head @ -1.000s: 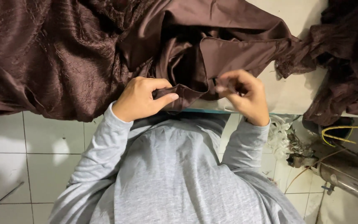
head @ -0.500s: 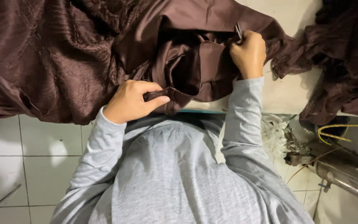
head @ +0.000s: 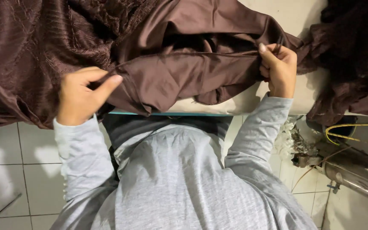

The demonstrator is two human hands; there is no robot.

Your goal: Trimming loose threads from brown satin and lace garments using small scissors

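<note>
The work in hand is the stretching of a fold of smooth, shiny dark-brown satin fabric (head: 184, 79) along the front of a cream padded work table (head: 297, 15), and judging by how things lie it looks to be about midway: the edge is pulled out between the two hands but nothing shows it laid flat or finished. The left hand (head: 81, 96) pinches the edge of the satin between thumb and curled fingers at the near left, where the smooth cloth meets a heavier, textured dark-brown fabric (head: 30, 51) that is heaped over the left part of the table and hangs over its front. The right hand (head: 280, 68) is clenched around the other end of the same edge, well apart from the left, with the thumb on top and the cloth gathered inside the fist. Between the hands the satin runs as a fairly taut band, yet below and behind it the cloth remains crumpled in deep folds, so smoothing seems left to do. Another bundle of dark-brown cloth (head: 354, 55) sits at the right end of the table. Below, grey sleeves (head: 84, 153), white floor tiles (head: 18, 170), a yellow cable (head: 348, 132) and a metal pipe (head: 354, 179) show.
</note>
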